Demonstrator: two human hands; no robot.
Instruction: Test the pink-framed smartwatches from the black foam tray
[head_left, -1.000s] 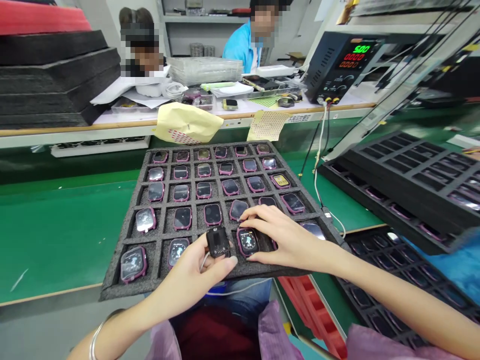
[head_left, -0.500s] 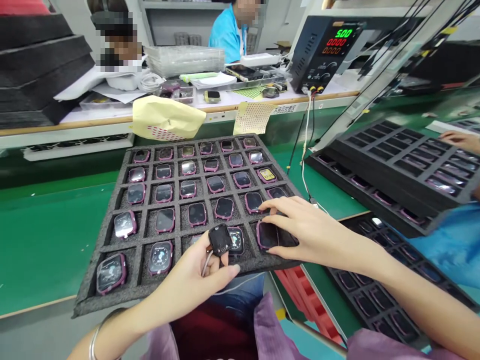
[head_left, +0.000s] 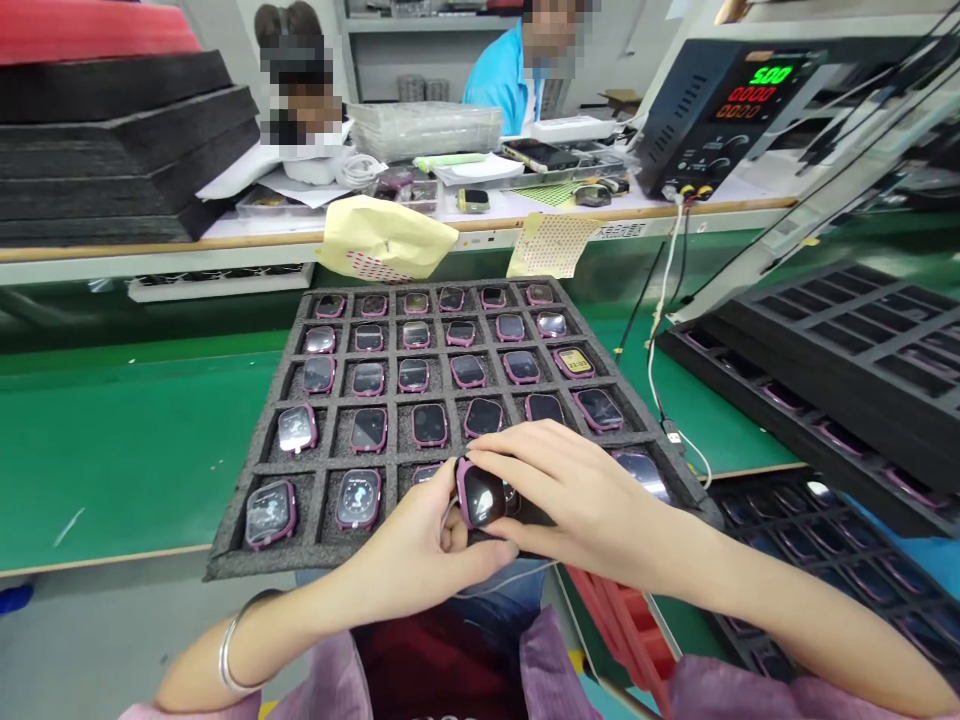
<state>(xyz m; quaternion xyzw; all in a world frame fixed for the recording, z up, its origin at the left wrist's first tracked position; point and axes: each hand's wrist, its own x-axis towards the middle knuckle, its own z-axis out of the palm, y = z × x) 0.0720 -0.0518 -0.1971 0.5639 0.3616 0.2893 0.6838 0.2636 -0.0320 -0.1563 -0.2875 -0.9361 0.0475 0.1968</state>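
Note:
My right hand (head_left: 581, 490) grips a purple-framed smartwatch (head_left: 480, 497) without a strap, its dark screen turned up. My left hand (head_left: 420, 545) is closed right against the watch, thumb below it. The small black square block on a cable that showed in this hand earlier is now hidden behind the watch; its thin white cable (head_left: 517, 576) trails below. Both hands are over the front of a grey foam tray (head_left: 259, 465), whose compartments hold many similar watches. One front watch (head_left: 359, 498) has a lit dial, and a watch at right (head_left: 576, 362) shows a yellow face.
A bench power supply (head_left: 720, 125) stands on the shelf at back right. Stacked black foam trays (head_left: 112, 150) rise at back left. More watch trays (head_left: 847, 360) lie at right. A USB plug (head_left: 670, 432) hangs by the tray. Two people sit across the shelf.
My right hand has lifted the smartwatch from its front compartment and brought it left to my left hand, covering the black block. The camera view has shifted left.

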